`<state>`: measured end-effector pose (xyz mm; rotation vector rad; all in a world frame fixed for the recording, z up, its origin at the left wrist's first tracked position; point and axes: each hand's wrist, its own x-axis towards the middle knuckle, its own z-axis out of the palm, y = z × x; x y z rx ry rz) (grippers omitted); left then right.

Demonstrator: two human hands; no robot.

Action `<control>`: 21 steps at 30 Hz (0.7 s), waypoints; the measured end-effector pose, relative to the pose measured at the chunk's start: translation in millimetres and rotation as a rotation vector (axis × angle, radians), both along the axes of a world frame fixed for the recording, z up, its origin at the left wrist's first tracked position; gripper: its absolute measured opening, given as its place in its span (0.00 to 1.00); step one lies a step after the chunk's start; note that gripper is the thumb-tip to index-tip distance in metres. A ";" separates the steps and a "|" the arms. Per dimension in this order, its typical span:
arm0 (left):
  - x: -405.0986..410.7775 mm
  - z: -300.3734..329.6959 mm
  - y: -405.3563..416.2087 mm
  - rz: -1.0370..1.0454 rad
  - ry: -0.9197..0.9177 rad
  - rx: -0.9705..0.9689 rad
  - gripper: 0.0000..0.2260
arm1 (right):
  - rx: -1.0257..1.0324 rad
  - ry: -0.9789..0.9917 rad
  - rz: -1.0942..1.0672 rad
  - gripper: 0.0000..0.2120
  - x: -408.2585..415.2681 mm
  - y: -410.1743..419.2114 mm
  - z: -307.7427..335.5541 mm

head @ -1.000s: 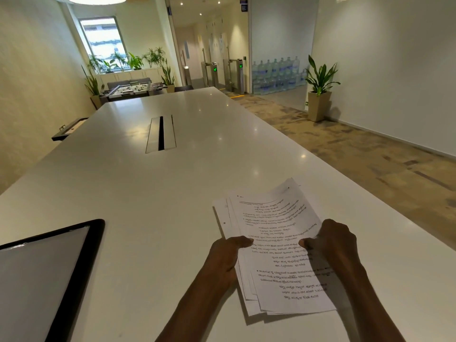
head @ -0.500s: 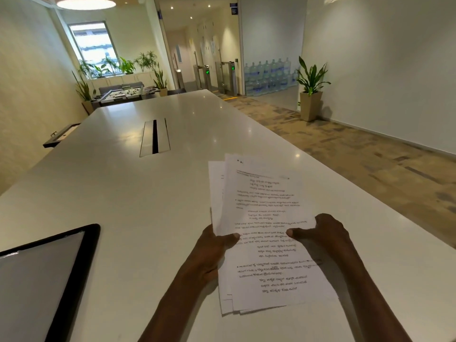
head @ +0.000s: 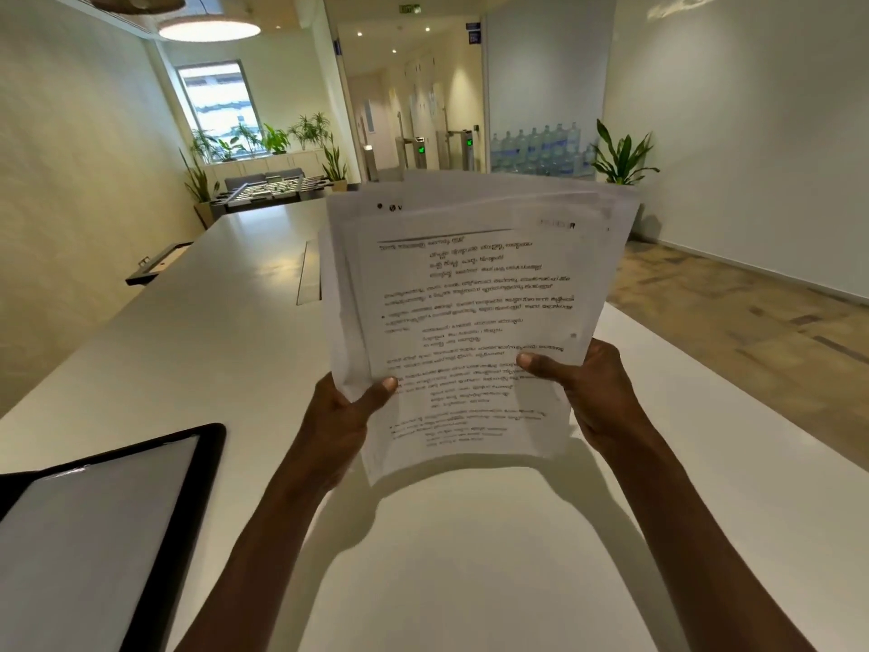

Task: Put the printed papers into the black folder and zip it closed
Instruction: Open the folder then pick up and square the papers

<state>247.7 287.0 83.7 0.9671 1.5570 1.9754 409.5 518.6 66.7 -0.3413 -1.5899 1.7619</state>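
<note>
The head view showed both hands, left [head: 341,416] and right [head: 590,392], pinching the printed papers [head: 470,312] by their side edges above the worktop [head: 470,557]; light, floppy, uneven sheets likely needed two-sided support.

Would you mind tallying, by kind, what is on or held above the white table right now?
Stack of printed papers: 1, held up by the left hand and the right hand; sheets too overlapped to count.
Black folder: 1, lying open at the table's near left.
Recessed cable slot: 1.
Total: 3.
</note>
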 end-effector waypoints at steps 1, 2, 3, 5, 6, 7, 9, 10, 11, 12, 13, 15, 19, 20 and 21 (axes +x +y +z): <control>-2.1 2.9 -2.5 0.015 0.023 0.006 0.13 | 0.014 0.017 0.002 0.19 -4.3 -1.7 2.9; -4.0 4.7 -4.6 0.036 0.042 0.009 0.13 | 0.027 0.027 0.007 0.19 -8.2 -3.2 4.3; -5.5 5.4 -7.2 0.069 0.056 0.012 0.14 | 0.034 0.030 0.015 0.19 -11.0 -4.3 4.0; -8.7 3.4 -11.4 0.141 0.058 0.014 0.16 | 0.036 0.009 0.033 0.20 -14.8 -7.0 0.4; -9.9 0.7 -13.0 0.159 0.051 0.013 0.17 | 0.039 -0.014 0.041 0.21 -16.3 -8.5 -2.4; -10.7 -1.8 -14.5 0.165 0.048 0.012 0.17 | 0.046 -0.037 0.048 0.22 -17.7 -10.0 -4.9; -10.4 -6.8 -14.6 0.176 0.049 0.007 0.16 | 0.059 -0.061 0.051 0.22 -19.9 -12.0 -9.5; -10.2 -8.5 -14.2 0.191 0.049 0.008 0.15 | 0.064 -0.066 0.052 0.21 -21.6 -12.7 -10.7; -9.4 -9.8 -13.6 0.206 0.046 0.010 0.15 | 0.065 -0.070 0.053 0.20 -22.5 -13.2 -11.6; -8.8 -10.5 -12.9 0.217 0.040 0.013 0.14 | 0.065 -0.071 0.056 0.19 -23.2 -13.2 -12.0; -8.6 -10.8 -12.8 0.223 0.034 0.015 0.14 | 0.063 -0.071 0.063 0.19 -23.6 -12.5 -12.2; -9.8 -11.0 -13.3 0.220 0.032 0.010 0.15 | 0.065 -0.074 0.078 0.21 -23.0 -10.4 -11.8; -11.1 -11.6 -11.5 0.200 0.042 -0.027 0.15 | 0.059 -0.060 0.122 0.23 -22.2 -6.4 -10.4; -10.4 -11.8 -9.7 0.197 0.045 -0.032 0.14 | 0.061 -0.054 0.125 0.21 -23.3 -7.5 -10.3; -9.4 -11.6 -7.7 0.203 0.049 -0.034 0.13 | 0.065 -0.046 0.118 0.19 -24.6 -9.2 -10.1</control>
